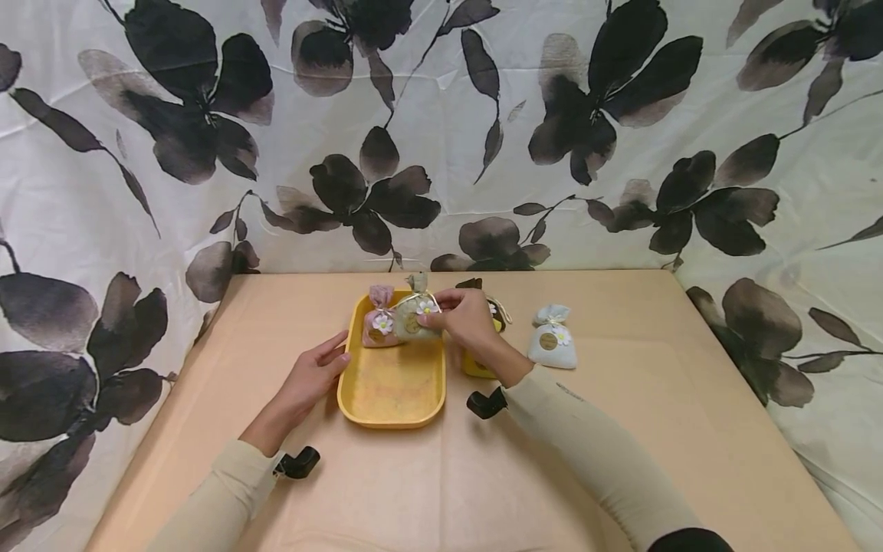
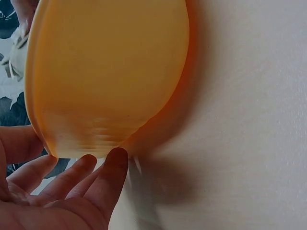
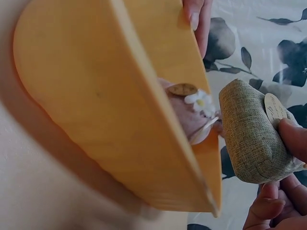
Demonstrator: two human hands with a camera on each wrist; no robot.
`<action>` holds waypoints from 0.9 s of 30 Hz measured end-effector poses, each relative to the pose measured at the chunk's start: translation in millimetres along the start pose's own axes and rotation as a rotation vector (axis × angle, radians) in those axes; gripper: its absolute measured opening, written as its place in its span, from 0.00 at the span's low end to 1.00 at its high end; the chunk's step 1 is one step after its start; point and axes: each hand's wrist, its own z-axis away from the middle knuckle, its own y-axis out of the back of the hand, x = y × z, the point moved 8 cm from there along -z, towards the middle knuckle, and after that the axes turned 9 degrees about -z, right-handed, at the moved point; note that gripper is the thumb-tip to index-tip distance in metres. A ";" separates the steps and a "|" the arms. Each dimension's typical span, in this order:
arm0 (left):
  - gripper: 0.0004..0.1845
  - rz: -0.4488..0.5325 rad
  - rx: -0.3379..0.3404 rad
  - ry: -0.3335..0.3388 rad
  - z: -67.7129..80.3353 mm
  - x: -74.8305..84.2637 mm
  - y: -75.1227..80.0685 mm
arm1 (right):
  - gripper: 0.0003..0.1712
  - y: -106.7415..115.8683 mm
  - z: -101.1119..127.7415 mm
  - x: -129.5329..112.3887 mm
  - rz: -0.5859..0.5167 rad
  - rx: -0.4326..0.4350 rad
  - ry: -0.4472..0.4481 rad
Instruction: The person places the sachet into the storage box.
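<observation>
Over the yellow tray, gripped at its edge by the left hand, the green bag is pinched by the right hand, and the pink bag inside might be squashed by a careless landing.

No readable text: only illegible round labels on the green pouch, pink pouch and white pouch.

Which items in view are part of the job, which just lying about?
Likely in the job:
yellow rounded plastic tray, left hand on its rim
grey-green woven sachet, pinched by right hand
pink cloth sachet, in tray

Lying about, may belong too:
whitish cloth sachet, rightmost, untouched
yellow and dark cloth sachets, partly hidden, count unclear
</observation>
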 end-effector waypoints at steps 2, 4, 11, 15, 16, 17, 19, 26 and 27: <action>0.32 -0.005 0.002 -0.001 0.0 0.4 0.1 | 0.22 -0.8 -3.6 2.8 0.009 0.011 -0.007; 0.32 -0.011 0.007 -0.001 0.0 0.8 0.4 | 0.22 -1.9 -6.6 5.0 0.024 0.018 -0.012; 0.31 -0.022 0.005 0.005 -0.3 1.8 0.8 | 0.22 -5.8 -14.5 11.8 0.078 0.038 -0.038; 0.32 -0.015 -0.004 0.005 -1.1 1.9 0.6 | 0.22 -7.6 -17.1 14.0 0.108 0.048 -0.018; 0.32 -0.013 -0.006 0.006 -1.3 1.9 0.6 | 0.21 -8.2 -17.6 14.4 0.119 0.049 -0.010; 0.32 -0.011 -0.008 0.006 -1.4 2.0 0.5 | 0.21 -8.9 -17.9 14.8 0.130 0.050 -0.002; 0.32 -0.006 -0.012 0.005 -1.7 2.2 0.3 | 0.20 -10.4 -18.4 15.8 0.146 0.051 0.007; 0.32 -0.004 -0.012 -0.001 -1.5 4.1 0.9 | 0.22 -12.1 -16.9 15.0 0.187 0.059 0.005; 0.32 -0.005 -0.012 0.001 -1.3 4.2 0.9 | 0.23 -11.0 -16.4 14.6 0.185 0.062 0.006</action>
